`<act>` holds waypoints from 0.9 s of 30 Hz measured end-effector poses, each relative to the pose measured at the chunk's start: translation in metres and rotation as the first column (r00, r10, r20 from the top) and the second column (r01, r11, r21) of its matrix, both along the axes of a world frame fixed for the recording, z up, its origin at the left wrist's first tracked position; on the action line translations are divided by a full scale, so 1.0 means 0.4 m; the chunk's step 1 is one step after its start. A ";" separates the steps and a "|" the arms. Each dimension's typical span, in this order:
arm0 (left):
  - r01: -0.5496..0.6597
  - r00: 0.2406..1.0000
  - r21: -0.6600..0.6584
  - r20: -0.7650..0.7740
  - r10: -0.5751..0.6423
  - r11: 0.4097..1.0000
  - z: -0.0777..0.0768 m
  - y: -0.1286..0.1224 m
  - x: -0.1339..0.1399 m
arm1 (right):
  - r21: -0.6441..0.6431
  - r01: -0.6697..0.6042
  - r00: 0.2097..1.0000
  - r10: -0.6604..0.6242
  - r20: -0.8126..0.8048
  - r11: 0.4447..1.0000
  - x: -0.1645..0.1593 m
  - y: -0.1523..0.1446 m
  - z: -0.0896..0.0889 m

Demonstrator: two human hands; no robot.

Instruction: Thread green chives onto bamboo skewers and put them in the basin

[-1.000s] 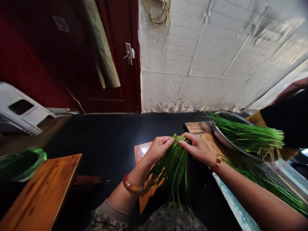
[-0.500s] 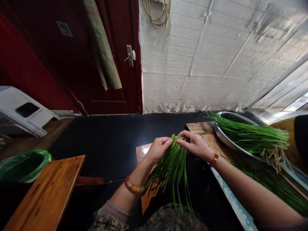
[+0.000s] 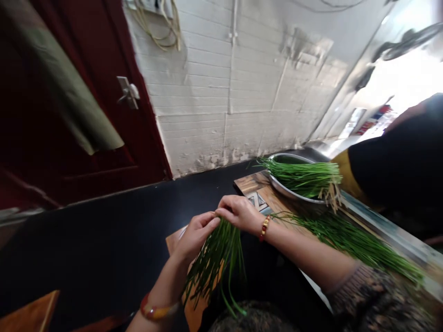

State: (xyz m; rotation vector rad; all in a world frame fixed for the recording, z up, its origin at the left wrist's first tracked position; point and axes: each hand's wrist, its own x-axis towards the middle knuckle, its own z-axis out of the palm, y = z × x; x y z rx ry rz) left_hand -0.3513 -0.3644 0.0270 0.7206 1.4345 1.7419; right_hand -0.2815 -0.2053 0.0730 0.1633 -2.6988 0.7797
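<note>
The bunch of green chives is between my two hands, to the left of the metal bowl and nearer to my body than it. I have the thumb and fingers of my left hand closed on one side of its gathered top end, and those of my right hand clamped on the other, the two thumbs almost meeting; the very tips of the stems are hidden by my fingers, so I cannot tell how evenly they line up. From there the blades fan out and hang, a few longer strands drooping past the rest. I judge it light, limp along its length, a little springy near the grip and easily bruised: such smooth blades could slide past one another in a loose hold, or crease in a hard one. The best hold, I think, is this end where the stems lie close, pinched gently, with the soft tails left free. A thicker bundle lies across the bowl, pale ends jutting past the bowl's right rim, and more loose chives lie on the wooden surface on the bowl's near side. Another person's dark clothing shows to the bowl's right.
</note>
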 end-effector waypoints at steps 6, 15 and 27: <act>0.245 0.969 -0.034 -0.028 -0.246 0.969 -0.021 0.033 -0.016 | -0.064 0.003 1.000 -0.004 -0.006 0.998 0.028 0.031 0.004; 0.349 0.929 0.008 0.133 -0.346 0.937 -0.041 0.112 0.005 | -0.068 0.126 0.992 -0.126 -0.004 0.990 0.070 0.081 -0.003; 0.362 0.917 0.089 0.145 -0.371 0.928 0.008 0.241 0.010 | -0.386 0.454 0.889 -0.378 0.259 0.803 0.253 0.218 0.023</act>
